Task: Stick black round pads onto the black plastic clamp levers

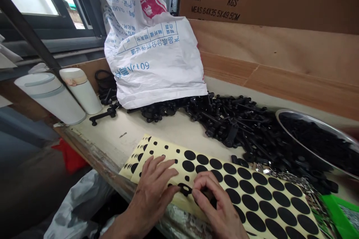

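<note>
My right hand pinches a small black plastic part between thumb and fingers, just above a yellow-backed sheet of black round adhesive dots. My left hand lies on the sheet's left part, its fingertips close beside that part. Some dots on the sheet are large and some small. Another dotted sheet lies partly under the first. Part of the sheet is hidden under my hands.
Behind the sheets, a heap of black plastic parts spills from a white woven sack. A steel bowl of black parts stands at right, with a metal chain and green tray nearby. Two white cylindrical containers stand at left.
</note>
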The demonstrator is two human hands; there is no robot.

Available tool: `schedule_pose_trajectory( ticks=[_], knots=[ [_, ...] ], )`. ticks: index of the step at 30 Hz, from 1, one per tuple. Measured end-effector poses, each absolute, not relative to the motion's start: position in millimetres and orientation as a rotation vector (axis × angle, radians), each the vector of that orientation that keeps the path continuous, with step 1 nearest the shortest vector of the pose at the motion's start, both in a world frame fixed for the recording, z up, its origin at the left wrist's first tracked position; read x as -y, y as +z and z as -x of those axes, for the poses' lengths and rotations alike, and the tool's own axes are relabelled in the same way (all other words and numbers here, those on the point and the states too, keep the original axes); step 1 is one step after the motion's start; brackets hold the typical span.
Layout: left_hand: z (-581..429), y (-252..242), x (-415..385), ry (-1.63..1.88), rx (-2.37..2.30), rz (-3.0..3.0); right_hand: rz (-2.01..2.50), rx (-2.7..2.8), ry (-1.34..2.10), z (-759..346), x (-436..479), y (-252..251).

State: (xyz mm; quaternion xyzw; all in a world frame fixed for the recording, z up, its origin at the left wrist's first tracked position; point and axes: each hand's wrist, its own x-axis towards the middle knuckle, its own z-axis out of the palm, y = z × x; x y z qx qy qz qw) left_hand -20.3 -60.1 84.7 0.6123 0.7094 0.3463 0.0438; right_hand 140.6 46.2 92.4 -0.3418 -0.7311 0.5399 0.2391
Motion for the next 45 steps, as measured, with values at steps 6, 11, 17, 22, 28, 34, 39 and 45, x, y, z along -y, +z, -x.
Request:
schedule_pose_trajectory(
  ticks=[6,11,17,22,28,34,39,45],
  knots=[
    [13,105,40,1.166,-2.084,-1.373,1.095,1.563,1.628,-138,-52,94],
    [9,120,24,1.216,-1.920,-1.161,1.052,1.546,1.618,-144,-70,86],
    [3,120,-2,1.205,-1.790,-1.183,0.939,1.718,1.330,-153,-85,86],
    [0,122,-48,1.170,-1.754,-1.348,0.892,1.583,0.709,-153,-78,94],
    [-3,102,-139,1.170,-1.981,-1.483,0.911,1.411,0.533,-162,-81,98],
    [15,94,-140,1.254,-1.809,-1.352,1.056,1.312,0.907,-172,-92,96],
    [31,117,-71,1.370,-1.498,-0.977,1.127,1.159,1.315,-166,-92,99],
    [-8,114,-10,1.542,-0.787,-0.207,1.016,1.110,1.647,-153,-85,105]
  ],
)
